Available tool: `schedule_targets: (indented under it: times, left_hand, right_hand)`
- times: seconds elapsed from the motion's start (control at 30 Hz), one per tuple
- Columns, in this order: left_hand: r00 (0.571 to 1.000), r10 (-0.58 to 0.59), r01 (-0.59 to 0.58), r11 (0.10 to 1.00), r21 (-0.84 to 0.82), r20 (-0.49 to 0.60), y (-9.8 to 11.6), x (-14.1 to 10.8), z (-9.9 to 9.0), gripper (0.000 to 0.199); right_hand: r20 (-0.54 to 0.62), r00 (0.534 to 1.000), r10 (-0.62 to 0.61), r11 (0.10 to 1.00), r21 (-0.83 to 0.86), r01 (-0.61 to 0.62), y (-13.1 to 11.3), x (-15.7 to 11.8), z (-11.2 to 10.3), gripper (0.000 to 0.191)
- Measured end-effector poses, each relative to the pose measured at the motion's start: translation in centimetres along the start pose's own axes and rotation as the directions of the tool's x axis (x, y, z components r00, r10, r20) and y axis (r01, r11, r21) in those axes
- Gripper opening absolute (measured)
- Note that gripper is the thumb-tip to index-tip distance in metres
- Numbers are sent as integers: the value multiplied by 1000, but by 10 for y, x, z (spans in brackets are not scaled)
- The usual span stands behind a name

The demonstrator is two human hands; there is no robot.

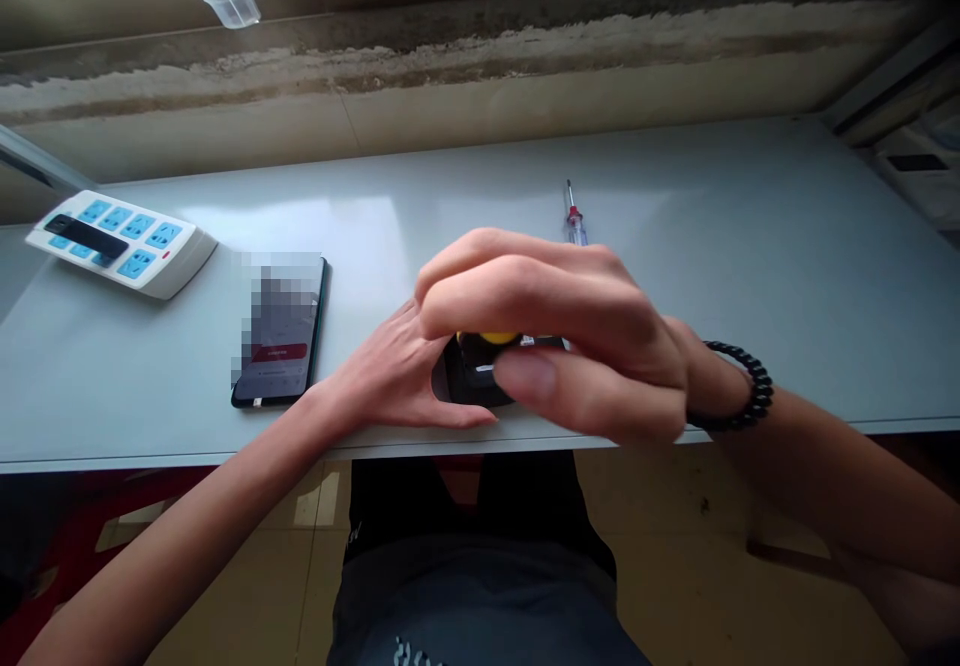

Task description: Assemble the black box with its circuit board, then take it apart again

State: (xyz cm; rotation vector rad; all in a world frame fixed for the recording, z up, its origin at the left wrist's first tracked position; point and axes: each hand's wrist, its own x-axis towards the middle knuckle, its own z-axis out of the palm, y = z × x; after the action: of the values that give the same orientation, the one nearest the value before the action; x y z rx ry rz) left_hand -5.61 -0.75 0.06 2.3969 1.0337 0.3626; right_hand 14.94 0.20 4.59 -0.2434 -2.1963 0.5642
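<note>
Above the table's front edge, my right hand (pixel 555 336) is closed around a black-and-yellow handle (pixel 480 346), seen end-on; its lower part is hidden. Beneath it a flat black device (pixel 469 386) lies on the table, mostly covered by my hands, so its kind does not show. My left hand (pixel 397 371) grips the device from the left side, thumb along its near edge. The left fingertips are hidden behind my right hand.
A phone (pixel 281 336) with a lit, partly blurred screen lies left of my hands. Farther left is a white power strip (pixel 124 241) with a dark slim object (pixel 86 236) on it. Behind my right hand lies a clear-handled screwdriver (pixel 574 216). The table (pixel 787 276) meets a wall.
</note>
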Motion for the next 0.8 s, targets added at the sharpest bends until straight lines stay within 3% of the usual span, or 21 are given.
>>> schedule_targets:
  times: [0.17,0.33,0.43,0.53,0.67,0.8]
  left_hand:
    - [997,38,-37,999,-17,67,-5,0,2,85]
    - [996,62,-60,998,-35,63,-3,-1,3,83]
    - [996,67,-67,998,-3,53,1,-2,0,82]
    - [997,60,-61,998,14,49,1,-1,-1,83]
    - [997,39,-40,999,11,63,-3,0,1,85]
    - [998,19,-18,1000,-9,63,-1,1,1,84]
  right_hand:
    - [-148,987,56,997,-48,-63,-3,0,4,11]
    - [-263,963,54,995,-70,-75,4,-1,8,26]
    - [-237,971,36,996,-73,-55,8,-2,11,13]
    - [-192,979,-73,997,13,77,7,-2,10,19]
    - [-11,998,63,996,61,-62,-1,1,2,40]
    - [32,996,82,995,51,-83,-4,5,-6,34]
